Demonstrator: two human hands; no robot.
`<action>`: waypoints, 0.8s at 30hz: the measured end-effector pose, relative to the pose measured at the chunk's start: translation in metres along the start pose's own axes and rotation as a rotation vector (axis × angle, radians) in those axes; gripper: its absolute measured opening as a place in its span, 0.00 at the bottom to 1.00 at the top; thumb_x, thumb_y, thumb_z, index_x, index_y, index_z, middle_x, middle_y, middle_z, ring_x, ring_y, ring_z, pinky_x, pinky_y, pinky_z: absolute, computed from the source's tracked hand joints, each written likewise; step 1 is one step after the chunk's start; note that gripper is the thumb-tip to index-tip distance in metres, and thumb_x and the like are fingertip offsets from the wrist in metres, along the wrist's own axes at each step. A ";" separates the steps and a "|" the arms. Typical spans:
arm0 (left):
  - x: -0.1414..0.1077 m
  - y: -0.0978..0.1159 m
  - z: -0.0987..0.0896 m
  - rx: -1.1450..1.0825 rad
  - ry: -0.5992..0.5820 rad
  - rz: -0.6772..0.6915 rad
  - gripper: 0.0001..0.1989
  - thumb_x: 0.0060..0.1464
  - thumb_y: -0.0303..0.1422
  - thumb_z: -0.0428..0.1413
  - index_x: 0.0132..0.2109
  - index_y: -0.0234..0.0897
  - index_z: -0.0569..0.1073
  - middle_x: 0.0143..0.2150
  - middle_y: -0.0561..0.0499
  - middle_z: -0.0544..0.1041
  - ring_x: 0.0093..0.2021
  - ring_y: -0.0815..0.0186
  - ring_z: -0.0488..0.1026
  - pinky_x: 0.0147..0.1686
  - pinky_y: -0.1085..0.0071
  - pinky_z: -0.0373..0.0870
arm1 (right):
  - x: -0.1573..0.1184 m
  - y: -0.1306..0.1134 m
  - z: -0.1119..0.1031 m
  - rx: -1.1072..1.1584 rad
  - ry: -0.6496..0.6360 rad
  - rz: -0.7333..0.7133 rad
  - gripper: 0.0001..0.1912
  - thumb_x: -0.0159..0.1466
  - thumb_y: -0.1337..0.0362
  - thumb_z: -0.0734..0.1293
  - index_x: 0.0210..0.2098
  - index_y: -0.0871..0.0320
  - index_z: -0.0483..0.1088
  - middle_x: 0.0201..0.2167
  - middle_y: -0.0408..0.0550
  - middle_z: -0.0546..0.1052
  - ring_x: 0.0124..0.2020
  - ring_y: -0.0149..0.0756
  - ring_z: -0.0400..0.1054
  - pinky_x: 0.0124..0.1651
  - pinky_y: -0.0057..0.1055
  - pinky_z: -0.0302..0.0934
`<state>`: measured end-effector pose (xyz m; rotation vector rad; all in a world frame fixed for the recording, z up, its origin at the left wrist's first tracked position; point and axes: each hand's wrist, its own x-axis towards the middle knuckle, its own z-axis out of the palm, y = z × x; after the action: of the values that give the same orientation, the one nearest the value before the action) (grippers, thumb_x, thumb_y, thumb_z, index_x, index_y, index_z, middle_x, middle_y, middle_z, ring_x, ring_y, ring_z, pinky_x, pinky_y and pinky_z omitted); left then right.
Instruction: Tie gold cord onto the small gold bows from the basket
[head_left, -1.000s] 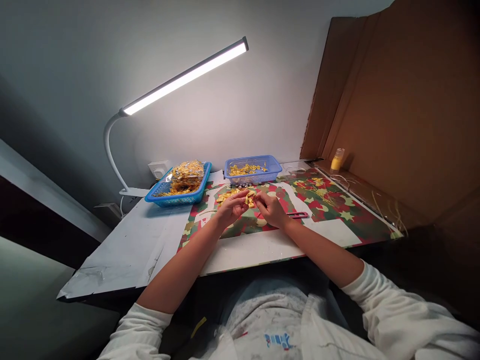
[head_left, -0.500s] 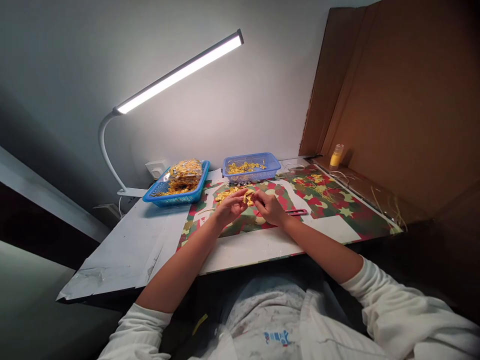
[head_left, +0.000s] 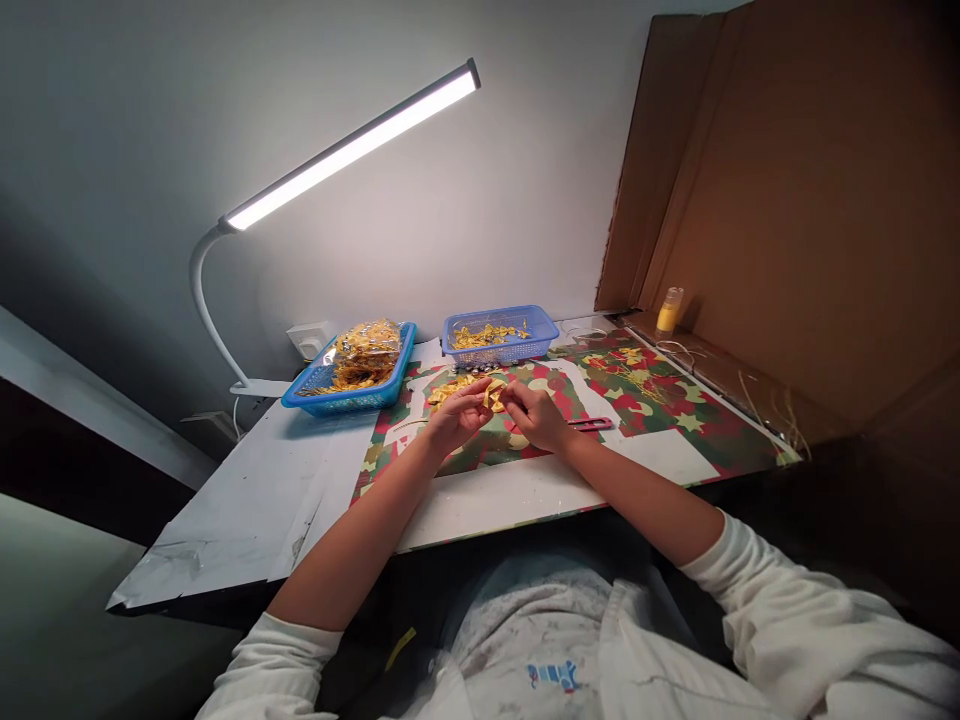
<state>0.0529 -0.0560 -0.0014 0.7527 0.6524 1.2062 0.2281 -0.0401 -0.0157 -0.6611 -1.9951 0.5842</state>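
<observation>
Over the middle of the table, my left hand (head_left: 456,418) grips a small gold ribbon bow (head_left: 493,394) between thumb and fingers. My right hand (head_left: 536,415) is closed in a pinch at the bow's right side; what lies between its fingertips is too small to make out. Behind my left hand is a pile of gold bows (head_left: 444,392), partly hidden by the fingers. Small silvery beads (head_left: 487,369) lie just beyond. A pink-handled tool (head_left: 592,424) rests beside my right wrist, its other end hidden.
A blue basket (head_left: 349,400) with bagged gold pieces stands at the back left. Another basket (head_left: 510,350) holds gold bows. Gold strands (head_left: 637,375) lie on the patterned sheet (head_left: 675,400). A lamp (head_left: 352,150) arches above; a cardboard wall (head_left: 795,200) and yellow-filled bottle (head_left: 670,312) are right.
Both hands stay together at the gold bow, with only slight finger movement. The whole view has shifted a little.
</observation>
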 end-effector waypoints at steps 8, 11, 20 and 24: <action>-0.001 0.001 0.003 -0.013 0.007 -0.016 0.14 0.44 0.18 0.57 0.40 0.33 0.76 0.34 0.50 0.77 0.29 0.74 0.72 0.31 0.79 0.70 | 0.000 0.001 0.001 0.013 -0.006 -0.001 0.05 0.63 0.66 0.57 0.30 0.56 0.60 0.19 0.38 0.63 0.19 0.28 0.55 0.27 0.26 0.50; -0.002 0.002 0.004 -0.027 0.015 -0.019 0.14 0.44 0.17 0.57 0.39 0.33 0.77 0.33 0.51 0.77 0.29 0.74 0.73 0.30 0.79 0.70 | 0.000 0.002 0.001 0.008 -0.009 0.000 0.05 0.63 0.66 0.57 0.31 0.56 0.61 0.20 0.38 0.63 0.19 0.28 0.55 0.27 0.26 0.50; 0.000 0.000 0.001 -0.007 0.009 -0.019 0.14 0.43 0.17 0.59 0.38 0.33 0.77 0.33 0.50 0.78 0.28 0.75 0.73 0.30 0.79 0.71 | 0.000 0.000 0.001 0.003 -0.001 -0.002 0.05 0.62 0.67 0.57 0.30 0.56 0.61 0.19 0.38 0.64 0.19 0.28 0.54 0.27 0.27 0.50; 0.000 -0.001 0.000 0.000 -0.004 -0.016 0.14 0.43 0.17 0.59 0.38 0.34 0.78 0.33 0.50 0.78 0.28 0.75 0.72 0.30 0.79 0.71 | 0.000 0.001 0.002 0.003 0.004 -0.009 0.04 0.62 0.67 0.57 0.31 0.56 0.62 0.20 0.38 0.64 0.19 0.28 0.54 0.27 0.27 0.50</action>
<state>0.0534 -0.0559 -0.0023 0.7481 0.6545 1.1897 0.2263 -0.0399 -0.0172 -0.6507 -1.9922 0.5798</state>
